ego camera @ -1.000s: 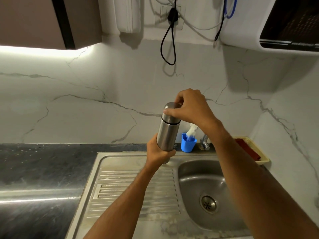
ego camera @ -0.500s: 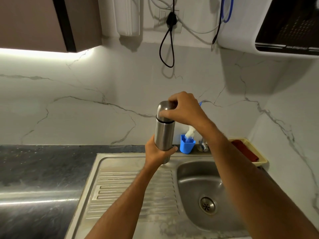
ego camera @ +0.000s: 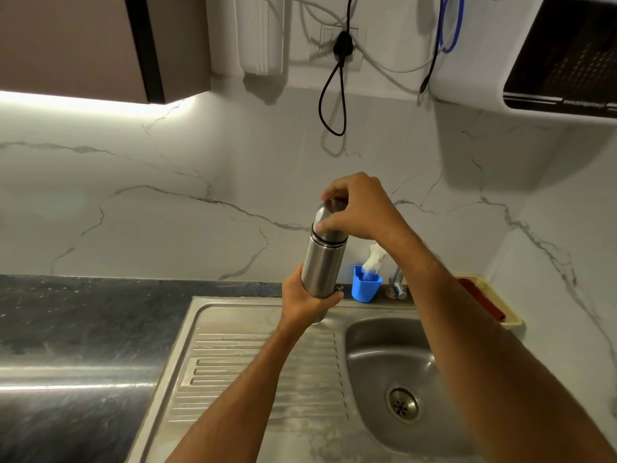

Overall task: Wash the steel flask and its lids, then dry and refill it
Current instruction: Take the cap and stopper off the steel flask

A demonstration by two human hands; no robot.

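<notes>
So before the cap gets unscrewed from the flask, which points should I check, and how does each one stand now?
1. Flask held firmly: ok, the left hand is wrapped around its lower part.
2. Grip on the cap: ok, the right hand curls its fingers around it.
3. Cap already loose: cannot tell; it sits on the body with only a dark seam showing.
4. Flask upright, so nothing spills: ok, only slightly tilted.
5. Flask over the steel sink: ok, it is held above the edge between drainboard and basin.
6. Liquid inside: cannot tell, the flask is closed.
</notes>
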